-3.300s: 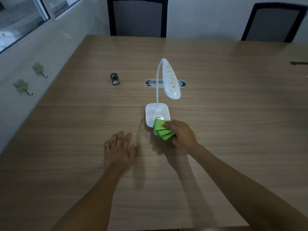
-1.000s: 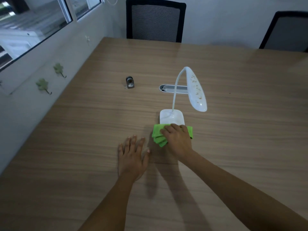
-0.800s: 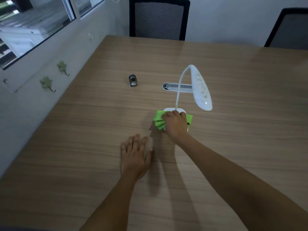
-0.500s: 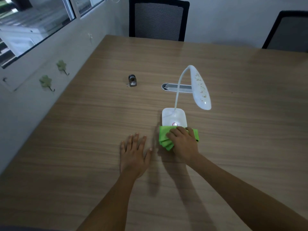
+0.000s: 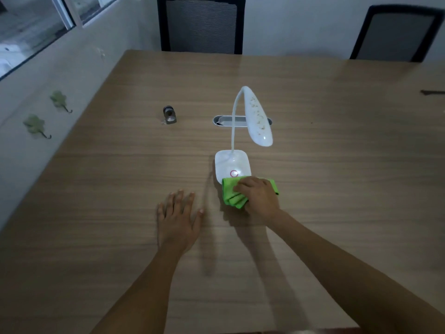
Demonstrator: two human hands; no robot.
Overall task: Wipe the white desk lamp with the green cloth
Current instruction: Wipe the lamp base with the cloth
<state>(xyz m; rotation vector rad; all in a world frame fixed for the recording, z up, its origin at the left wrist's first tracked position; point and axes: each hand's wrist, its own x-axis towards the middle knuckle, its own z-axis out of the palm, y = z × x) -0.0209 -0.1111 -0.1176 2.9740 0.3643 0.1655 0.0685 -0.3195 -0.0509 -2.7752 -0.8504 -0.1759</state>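
Note:
The white desk lamp (image 5: 231,162) stands mid-table on a square base with a pink ring button; its thin neck curves up to a long speckled head (image 5: 257,116) that droops to the right. A folded green cloth (image 5: 231,192) lies over the near edge of the base and onto the wooden table (image 5: 337,165). My right hand (image 5: 258,196) presses down on the cloth, fingers curled over it. Left of the cloth, my left hand (image 5: 179,221) rests flat on the table with fingers spread and nothing in it.
A small grey metal object (image 5: 169,114) sits on the table to the lamp's far left. An oval cable port (image 5: 222,120) is set in the table behind the lamp. Two black chairs (image 5: 202,24) stand at the far edge. The wall with leaf-shaped hooks (image 5: 36,124) runs along the left.
My right hand slid the cloth up over the lamp base, then back toward me to the base's near edge. The left hand stayed flat on the table.

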